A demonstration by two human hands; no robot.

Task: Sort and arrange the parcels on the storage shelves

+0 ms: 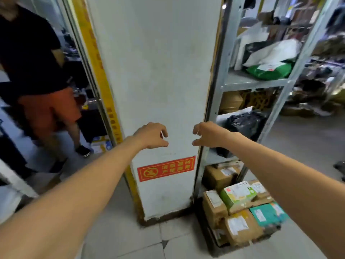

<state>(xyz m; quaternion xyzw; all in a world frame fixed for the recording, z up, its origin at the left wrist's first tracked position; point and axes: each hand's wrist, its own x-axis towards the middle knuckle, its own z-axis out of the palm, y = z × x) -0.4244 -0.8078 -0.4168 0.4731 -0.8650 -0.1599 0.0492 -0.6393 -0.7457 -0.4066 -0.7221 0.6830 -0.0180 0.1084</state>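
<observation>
Storage shelves (255, 84) stand right of both grips, mailer bags (270, 53) piled on them, a black bag (246, 122) just beyond the right hand (209, 134). White pillar (155, 71) dead ahead. Floor parcels (240, 227) lie below and right, nearer that hand, the row running back toward the shelves. Left hand (153, 136) too: grips released, fingers loosely curled, empty.

A white pillar (155, 71) stands just behind the fingers (197, 128), with a red warning sign (166, 168) stuck on it below them. A yellow strip (97, 58) edges its left side. Pale floor tiles (141, 238) lie beneath, and a grey metal shelving rack (242, 80) rises to the right.
</observation>
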